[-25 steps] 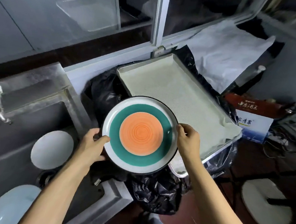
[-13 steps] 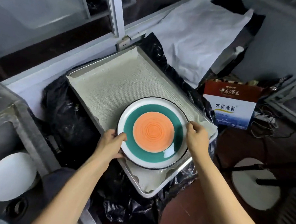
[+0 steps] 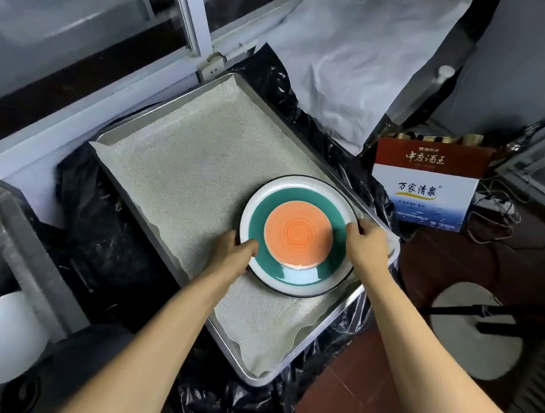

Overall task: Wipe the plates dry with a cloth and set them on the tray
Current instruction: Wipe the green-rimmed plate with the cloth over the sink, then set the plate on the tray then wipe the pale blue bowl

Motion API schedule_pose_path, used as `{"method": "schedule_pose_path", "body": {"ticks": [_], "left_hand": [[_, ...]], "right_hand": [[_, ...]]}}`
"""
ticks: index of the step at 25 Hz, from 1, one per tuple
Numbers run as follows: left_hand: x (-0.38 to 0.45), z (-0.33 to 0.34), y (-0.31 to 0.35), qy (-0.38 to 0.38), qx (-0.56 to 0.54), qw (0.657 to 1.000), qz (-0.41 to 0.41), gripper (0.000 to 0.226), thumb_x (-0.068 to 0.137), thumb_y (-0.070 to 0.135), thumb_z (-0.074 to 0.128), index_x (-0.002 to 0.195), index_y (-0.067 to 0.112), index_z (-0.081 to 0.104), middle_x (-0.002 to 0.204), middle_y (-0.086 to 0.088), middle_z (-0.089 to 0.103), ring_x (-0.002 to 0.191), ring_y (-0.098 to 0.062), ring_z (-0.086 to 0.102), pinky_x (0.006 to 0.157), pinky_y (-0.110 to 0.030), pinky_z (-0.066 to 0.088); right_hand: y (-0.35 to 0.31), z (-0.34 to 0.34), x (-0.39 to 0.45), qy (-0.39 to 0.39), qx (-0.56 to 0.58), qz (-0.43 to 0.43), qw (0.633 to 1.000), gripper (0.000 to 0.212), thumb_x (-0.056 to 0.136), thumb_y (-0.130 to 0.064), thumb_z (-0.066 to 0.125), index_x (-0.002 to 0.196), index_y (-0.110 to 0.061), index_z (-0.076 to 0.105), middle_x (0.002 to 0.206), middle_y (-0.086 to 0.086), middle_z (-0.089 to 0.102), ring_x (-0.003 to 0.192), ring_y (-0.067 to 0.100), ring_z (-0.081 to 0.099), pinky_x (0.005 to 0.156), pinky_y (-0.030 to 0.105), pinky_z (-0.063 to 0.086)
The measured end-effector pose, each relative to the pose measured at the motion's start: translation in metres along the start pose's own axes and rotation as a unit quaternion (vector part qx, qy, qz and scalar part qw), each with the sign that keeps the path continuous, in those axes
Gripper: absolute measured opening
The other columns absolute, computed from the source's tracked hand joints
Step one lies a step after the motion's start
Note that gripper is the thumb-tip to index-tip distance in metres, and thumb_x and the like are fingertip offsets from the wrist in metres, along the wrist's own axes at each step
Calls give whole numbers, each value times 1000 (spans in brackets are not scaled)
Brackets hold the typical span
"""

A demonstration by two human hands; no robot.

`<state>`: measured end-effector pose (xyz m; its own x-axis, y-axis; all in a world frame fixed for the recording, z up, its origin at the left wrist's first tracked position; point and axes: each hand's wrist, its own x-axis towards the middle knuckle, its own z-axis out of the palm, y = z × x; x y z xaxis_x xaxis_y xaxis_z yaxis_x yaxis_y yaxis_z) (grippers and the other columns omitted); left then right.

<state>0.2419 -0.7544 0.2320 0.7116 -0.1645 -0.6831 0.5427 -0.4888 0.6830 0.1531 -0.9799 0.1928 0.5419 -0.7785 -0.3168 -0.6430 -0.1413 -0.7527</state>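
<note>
Both hands' fingers clamp the plate point(image 3: 298, 237) over the lined tray point(image 3: 161, 114), printed boxes point(image 3: 424, 188) just beside it.

Plate point(image 3: 298, 235), a second ago held in the air beside the sink at the tray's point(image 3: 161, 114) near corner, now lies over the tray's right half, low on the liner. Left hand point(image 3: 230, 256) and right hand point(image 3: 366, 246) have travelled with it, gripping opposite rims.
</note>
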Motion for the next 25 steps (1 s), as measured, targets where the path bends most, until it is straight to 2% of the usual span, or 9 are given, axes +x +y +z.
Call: {"method": "schedule_pose_path", "body": {"ticks": [3, 6, 8, 10, 12, 15, 18, 23, 25], "left_hand": [[0, 2, 0, -12, 20, 1000, -3, 46, 56, 28, 55, 97, 10, 65, 87, -6, 68, 75, -20, 59, 83, -46, 59], [-2, 2, -4, -16, 24, 1000, 7, 46, 57, 27, 54, 96, 8, 66, 86, -9, 67, 77, -22, 58, 79, -46, 57], [-1, 0, -11, -20, 36, 999, 27, 43, 60, 26, 53, 96, 8, 67, 89, -11, 70, 81, -24, 62, 85, -52, 57], [-1, -3, -19, -24, 62, 996, 51, 30, 69, 24, 55, 94, 13, 67, 96, -6, 74, 93, -27, 68, 93, -56, 55], [-3, -8, -22, -17, 85, 993, 82, 19, 84, 21, 60, 102, 22, 67, 100, 10, 69, 100, -22, 67, 95, -52, 55], [-10, -19, -24, 17, 110, 986, 128, 35, 93, 19, 61, 128, 21, 61, 116, 13, 60, 104, -15, 63, 98, -45, 54], [-27, -36, -27, 50, 108, 977, 178, 32, 92, 15, 60, 123, 23, 64, 123, 9, 64, 99, -12, 64, 92, -36, 54], [-69, -78, -47, 96, 82, 971, 204, 28, 94, 11, 57, 112, 30, 67, 114, 18, 65, 94, -1, 64, 74, -3, 45], [-87, -97, -59, 124, 69, 969, 202, 29, 94, 11, 57, 114, 29, 68, 111, 19, 66, 92, 5, 62, 72, -2, 44]], "right_hand": [[6, 2, 1, -31, -34, 0, 999, 10, 96, -17, 50, 90, -9, 51, 82, 16, 55, 78, 25, 48, 77, 41, 41], [11, 4, -1, -46, -57, -4, 997, 38, 98, -21, 52, 130, 0, 56, 120, 23, 65, 106, 32, 60, 98, 45, 45], [10, 5, -6, -33, -68, -21, 997, 48, 99, -20, 53, 143, -2, 50, 129, 24, 62, 120, 41, 58, 102, 47, 45], [7, 6, -14, -13, -84, -33, 996, 48, 98, -19, 54, 143, -4, 51, 130, 26, 59, 120, 43, 56, 101, 46, 43], [2, 7, -25, 8, -93, -66, 993, 45, 97, -17, 56, 141, -5, 54, 131, 25, 55, 120, 42, 54, 101, 43, 41], [-7, 15, -45, -8, -62, -132, 989, 39, 97, -14, 57, 135, -8, 58, 131, 18, 57, 122, 34, 53, 103, 38, 39], [-21, 29, -68, -43, -41, -182, 982, 36, 97, -14, 54, 133, -12, 61, 132, 9, 62, 122, 26, 55, 106, 39, 43], [-54, 62, -116, -94, -14, -270, 958, 33, 95, -9, 57, 128, -10, 65, 122, 7, 68, 114, 25, 61, 101, 42, 48], [-67, 76, -139, -111, -6, -309, 945, 31, 95, -7, 58, 125, -9, 66, 118, 7, 69, 109, 25, 63, 98, 42, 49]]}}
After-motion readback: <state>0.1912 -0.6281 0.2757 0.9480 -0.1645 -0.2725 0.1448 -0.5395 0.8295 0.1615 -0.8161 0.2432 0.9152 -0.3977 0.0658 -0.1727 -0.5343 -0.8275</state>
